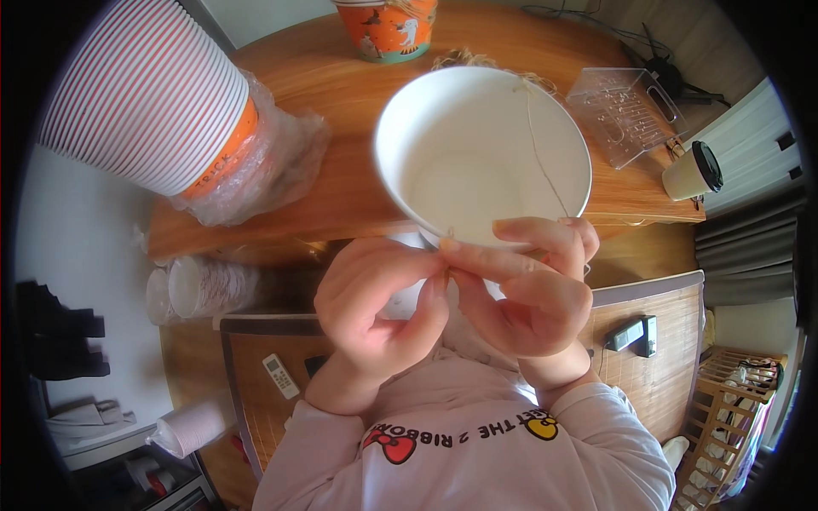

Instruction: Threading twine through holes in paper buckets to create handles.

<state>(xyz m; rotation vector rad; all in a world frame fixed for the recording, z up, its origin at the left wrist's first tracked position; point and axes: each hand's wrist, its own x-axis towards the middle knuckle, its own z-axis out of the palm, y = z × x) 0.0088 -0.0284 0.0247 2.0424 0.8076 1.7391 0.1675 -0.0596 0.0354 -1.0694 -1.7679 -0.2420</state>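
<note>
A large white paper bucket (pixel 477 170) is tilted with its open mouth toward me, at the table's near edge. A thin tan twine (pixel 538 149) runs from its far rim across the mouth to my right hand. My right hand (pixel 532 289) is closed, its thumb and index finger pinching at the near rim, with the twine passing by its other fingers. My left hand (pixel 379 302) pinches at the same spot, fingertips touching the right ones. A short bit of twine shows at the near rim just above the fingertips; the rest is hidden by them.
On the wooden table (pixel 341 183) are a tall stack of paper buckets (pixel 153 102) in plastic at left, an orange patterned bucket (pixel 388 30) behind, and a clear acrylic box (pixel 626 119) and lidded cup (pixel 692 172) at right. More nested buckets (pixel 209 287) lie below left.
</note>
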